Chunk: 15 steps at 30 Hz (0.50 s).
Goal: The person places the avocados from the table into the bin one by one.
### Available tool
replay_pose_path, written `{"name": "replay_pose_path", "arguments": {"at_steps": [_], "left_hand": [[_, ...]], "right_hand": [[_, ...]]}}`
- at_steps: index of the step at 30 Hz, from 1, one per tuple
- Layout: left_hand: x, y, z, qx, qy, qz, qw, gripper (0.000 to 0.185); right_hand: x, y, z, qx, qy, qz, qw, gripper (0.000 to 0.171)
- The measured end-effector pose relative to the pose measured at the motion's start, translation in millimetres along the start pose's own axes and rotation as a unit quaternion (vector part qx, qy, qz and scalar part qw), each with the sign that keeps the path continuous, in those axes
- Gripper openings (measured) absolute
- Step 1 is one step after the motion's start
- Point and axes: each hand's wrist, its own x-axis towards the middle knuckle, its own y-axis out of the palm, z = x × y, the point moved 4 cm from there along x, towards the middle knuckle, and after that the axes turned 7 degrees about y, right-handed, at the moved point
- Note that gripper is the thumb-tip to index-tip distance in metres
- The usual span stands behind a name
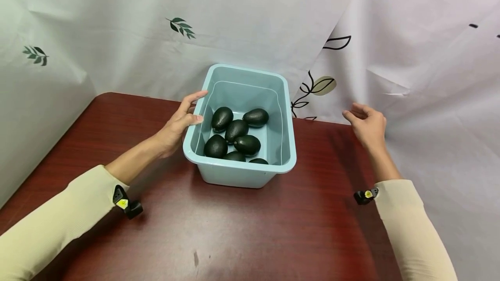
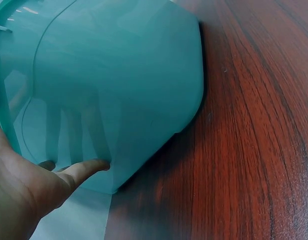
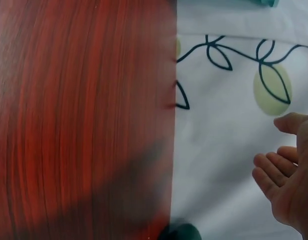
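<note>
A light blue plastic basin (image 1: 238, 176) stands on the table near the wall, several dark green avocados (image 1: 236, 131) lying on its floor. At its left side is my left hand (image 1: 176, 127), thumb and forefinger at the rim. Seen from the left wrist, the outstretched fingers (image 2: 86, 170) touch or nearly touch the basin's outer wall (image 2: 129, 75); its contents are hidden there. My right hand (image 1: 369, 125) is raised apart from the basin, off to its right, with loosely bent fingers and nothing in them. The right wrist view also shows this hand (image 3: 288, 172) holding nothing.
The dark red wood-grain table (image 1: 234, 229) reaches toward me and to both sides. White cloth (image 1: 258, 16) with printed leaves hangs behind it and along the sides. A small dark rounded shape (image 3: 181, 232) at the right wrist view's bottom edge is unclear.
</note>
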Motion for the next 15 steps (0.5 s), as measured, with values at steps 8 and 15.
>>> {"name": "replay_pose_path", "arguments": {"at_steps": [8,15], "left_hand": [[-1.1,0.3,-0.4,0.001,-0.002,-0.005,1.0000,0.077],[-0.3,1.0,-0.3,0.000,-0.004,-0.006,1.0000,0.077]], "right_hand": [[6,-5,-15,-0.017,0.032,0.000,0.999,0.060],[11,-10,-28,-0.045,0.053,0.002,0.998,0.060]]}}
